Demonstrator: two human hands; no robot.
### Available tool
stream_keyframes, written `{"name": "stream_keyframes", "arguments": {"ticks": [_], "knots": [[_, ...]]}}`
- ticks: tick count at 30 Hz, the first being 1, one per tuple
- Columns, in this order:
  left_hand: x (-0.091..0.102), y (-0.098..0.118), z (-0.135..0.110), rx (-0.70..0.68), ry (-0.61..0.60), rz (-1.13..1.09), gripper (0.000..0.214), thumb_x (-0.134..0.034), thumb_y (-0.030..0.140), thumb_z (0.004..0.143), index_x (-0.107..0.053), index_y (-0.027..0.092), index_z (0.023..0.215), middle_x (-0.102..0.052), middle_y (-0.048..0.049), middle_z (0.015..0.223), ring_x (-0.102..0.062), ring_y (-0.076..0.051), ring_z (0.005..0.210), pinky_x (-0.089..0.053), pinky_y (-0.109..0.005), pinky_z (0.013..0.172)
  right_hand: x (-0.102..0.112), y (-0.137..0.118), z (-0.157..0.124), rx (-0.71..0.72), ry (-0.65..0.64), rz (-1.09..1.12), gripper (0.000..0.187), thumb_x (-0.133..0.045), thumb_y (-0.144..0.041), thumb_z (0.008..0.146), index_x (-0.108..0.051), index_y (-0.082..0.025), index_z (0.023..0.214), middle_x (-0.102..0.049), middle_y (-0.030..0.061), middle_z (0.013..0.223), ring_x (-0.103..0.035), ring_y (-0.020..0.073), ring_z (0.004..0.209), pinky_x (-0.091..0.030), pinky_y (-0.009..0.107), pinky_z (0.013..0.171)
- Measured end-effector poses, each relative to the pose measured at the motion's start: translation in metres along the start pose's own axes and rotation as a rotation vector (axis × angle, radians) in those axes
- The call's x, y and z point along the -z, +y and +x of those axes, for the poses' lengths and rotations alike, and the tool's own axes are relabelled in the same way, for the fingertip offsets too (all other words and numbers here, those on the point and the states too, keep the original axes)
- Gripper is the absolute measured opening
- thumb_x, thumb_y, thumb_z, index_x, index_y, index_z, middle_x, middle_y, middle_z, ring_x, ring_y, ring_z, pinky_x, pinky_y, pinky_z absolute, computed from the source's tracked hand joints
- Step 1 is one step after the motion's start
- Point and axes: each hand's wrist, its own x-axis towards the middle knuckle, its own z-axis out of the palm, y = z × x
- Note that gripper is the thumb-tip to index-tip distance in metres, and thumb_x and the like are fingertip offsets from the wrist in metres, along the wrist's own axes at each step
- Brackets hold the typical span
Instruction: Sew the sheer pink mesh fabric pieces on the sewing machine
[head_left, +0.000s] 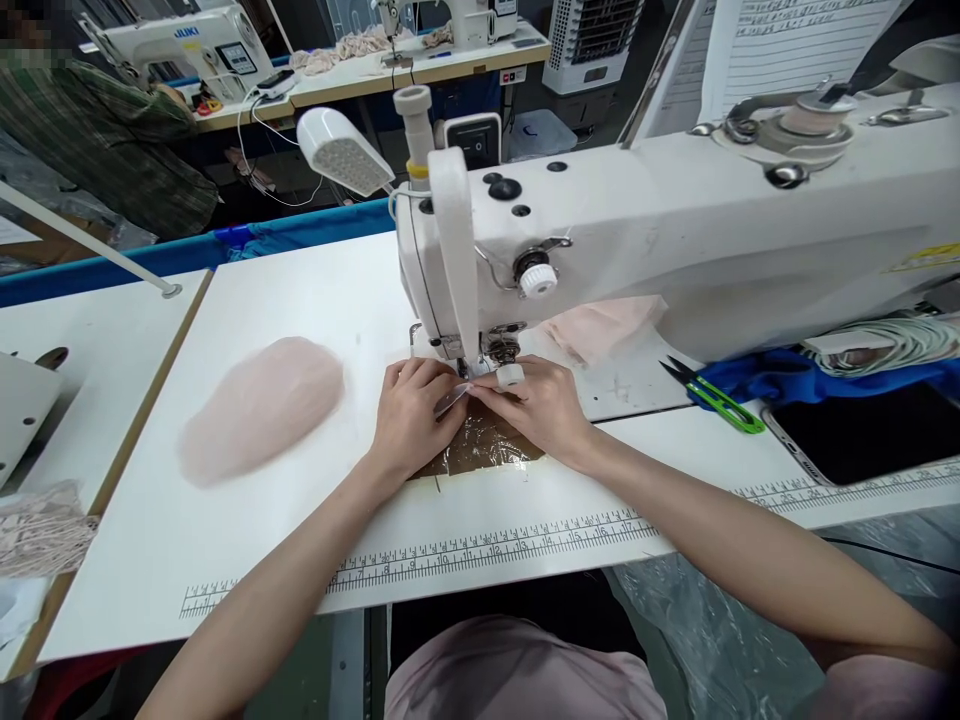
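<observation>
A white sewing machine [439, 270] stands in front of me, its needle area just beyond my fingertips. My left hand [411, 415] rests beside the presser foot with curled fingers closed on a narrow pale fabric strip [451, 399]. From the other side, the thumb and forefinger of my right hand [546, 410] pinch the same strip near the needle. Most of the strip is hidden by my fingers. Below my hands, a brown patch covered in shiny clear tape [484, 448] lies on the table. An oval piece of sheer pale pink fabric [262, 410] lies to the left.
Green thread snips [716, 395] and a dark-screened phone [874, 430] lie at right, by blue cloth [787, 375]. Another pale pink piece [604, 325] sits behind the needle. A printed ruler [480, 550] follows the front edge. A person [105, 140] works at far left.
</observation>
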Motion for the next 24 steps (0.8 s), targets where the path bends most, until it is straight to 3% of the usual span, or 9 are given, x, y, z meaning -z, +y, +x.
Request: {"name": "stream_keyframes", "arguments": {"ticks": [4, 8, 11, 24], "knots": [[0.0, -0.001, -0.003, -0.046, 0.014, 0.024, 0.014, -0.057, 0.018, 0.085, -0.069, 0.021, 0.092, -0.069, -0.0038, 0.095, -0.058, -0.021, 0.091, -0.043, -0.041, 0.085, 0.002, 0.0, -0.002, 0.089, 0.038, -0.004, 0.031, -0.055, -0.038, 0.095, -0.076, -0.023, 0.078, -0.065, -0.0032, 0.053, -0.059, 0.0119, 0.055, -0.046, 0.026, 0.06], [0.007, 0.005, -0.014, -0.205, 0.032, 0.154, 0.019, -0.057, 0.019, 0.087, -0.07, 0.02, 0.102, -0.071, -0.0046, 0.105, -0.059, -0.023, 0.101, -0.043, -0.043, 0.091, 0.009, -0.002, -0.007, 0.281, -0.012, -0.023, 0.019, -0.058, -0.022, 0.092, -0.073, -0.021, 0.081, -0.075, -0.0029, 0.082, -0.067, 0.0116, 0.07, -0.049, 0.031, 0.085], [0.011, 0.011, -0.023, -0.291, 0.014, 0.248, 0.027, -0.055, 0.015, 0.089, -0.067, 0.017, 0.112, -0.069, -0.0056, 0.116, -0.059, -0.024, 0.11, -0.042, -0.043, 0.098, 0.012, -0.004, -0.011, 0.37, -0.043, -0.065, 0.02, -0.057, -0.01, 0.089, -0.072, -0.019, 0.08, -0.075, -0.0009, 0.094, -0.069, 0.0128, 0.083, -0.048, 0.032, 0.093], [0.011, 0.012, -0.026, -0.348, -0.022, 0.307, 0.032, -0.05, 0.009, 0.089, -0.061, 0.01, 0.119, -0.068, -0.011, 0.118, -0.064, -0.023, 0.111, -0.041, -0.044, 0.106, 0.013, -0.001, -0.012, 0.374, -0.077, -0.072, 0.019, -0.056, -0.004, 0.087, -0.07, -0.017, 0.086, -0.075, 0.0003, 0.096, -0.069, 0.0129, 0.075, -0.046, 0.036, 0.104]]}}
